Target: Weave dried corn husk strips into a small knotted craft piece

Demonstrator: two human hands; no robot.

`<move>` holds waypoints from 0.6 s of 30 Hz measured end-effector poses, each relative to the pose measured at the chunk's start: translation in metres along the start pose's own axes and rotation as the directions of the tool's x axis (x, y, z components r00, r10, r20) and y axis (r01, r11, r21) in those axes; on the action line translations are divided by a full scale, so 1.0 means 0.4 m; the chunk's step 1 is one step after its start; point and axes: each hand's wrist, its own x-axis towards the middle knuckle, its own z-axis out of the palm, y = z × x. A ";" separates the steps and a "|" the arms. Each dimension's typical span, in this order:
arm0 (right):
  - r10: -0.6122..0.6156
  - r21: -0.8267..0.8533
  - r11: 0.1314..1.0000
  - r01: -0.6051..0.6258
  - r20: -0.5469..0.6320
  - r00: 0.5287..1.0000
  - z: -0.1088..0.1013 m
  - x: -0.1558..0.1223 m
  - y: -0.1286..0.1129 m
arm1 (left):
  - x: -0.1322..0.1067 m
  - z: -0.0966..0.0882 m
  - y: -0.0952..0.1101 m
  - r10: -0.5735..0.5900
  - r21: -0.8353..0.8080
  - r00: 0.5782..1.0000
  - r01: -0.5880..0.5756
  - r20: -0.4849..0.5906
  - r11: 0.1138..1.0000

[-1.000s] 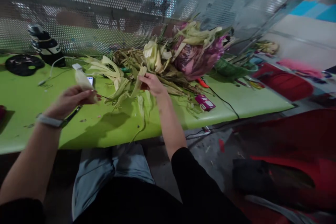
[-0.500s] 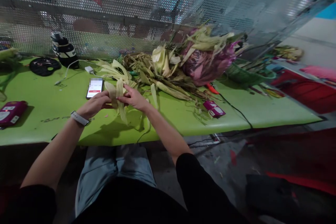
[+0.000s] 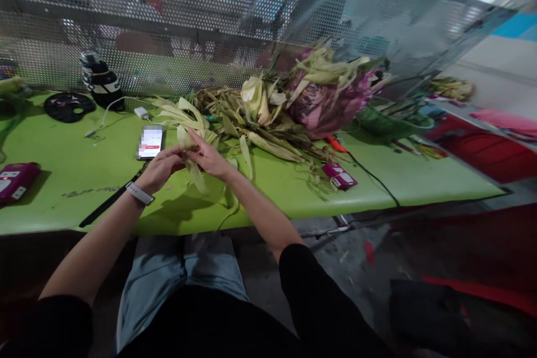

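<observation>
Landmark: dark-edged smartphone with lit white screen [image 3: 152, 136], flat on the lime-green covered desk [image 3: 268, 193].
Magenta box with white labels [image 3: 17, 182]: left of phone, well apart, near desk edge.
Flat black cut-out piece [image 3: 69, 107]: left of phone, further back.
Long thin black rod [image 3: 107, 203]: on phone's near side, slanting; partly hidden behind the left forearm.
Black bottle with white band [image 3: 103, 85]: behind phone, to its left.
White plug-in adapter with cable [image 3: 141, 113]: just behind phone.
Left hand [image 3: 161, 168]: just right of phone, near side; fingers closed on the husk, exact contact partly hidden.
Pale yellow-green corn husk strip [image 3: 196, 176]: right of phone, between both hands, off the desk. Long axis slopes far-left to near-right, loose end hanging toward wearer. Both hands touch it, neither nearer.
Right hand [image 3: 208, 158]: right of phone, beyond the strip; thumb and fingers pinching its upper part.
Heap of dry tan husks [image 3: 229, 109]: right of phone, further back.
Crinkled pink plastic bag topped with husks [image 3: 316, 106]: right of phone, beyond heap.
Small purple box with white labels [image 3: 340, 177]: far right of phone, slightly nearer the wearer.
Green basket [image 3: 392, 122]: furthest right of phone, past bag.
</observation>
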 end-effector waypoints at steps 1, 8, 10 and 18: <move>0.005 0.020 1.000 -0.005 0.003 1.000 -0.003 0.003 0.007 | 0.003 -0.002 0.000 -0.023 -0.056 1.000 0.023 -0.002 0.998; 0.040 0.145 0.989 -0.039 -0.010 0.999 -0.011 0.008 0.022 | 0.046 -0.011 -0.011 -0.212 -0.337 0.977 0.196 -0.009 0.921; 0.083 0.186 0.980 -0.070 -0.059 0.995 -0.016 0.019 0.028 | 0.068 -0.017 -0.022 -0.242 -0.346 0.970 0.219 -0.022 0.912; 0.312 0.279 0.923 -0.265 -0.139 0.940 -0.030 0.044 0.057 | 0.120 -0.041 -0.071 -0.206 -0.175 0.978 0.205 0.009 0.963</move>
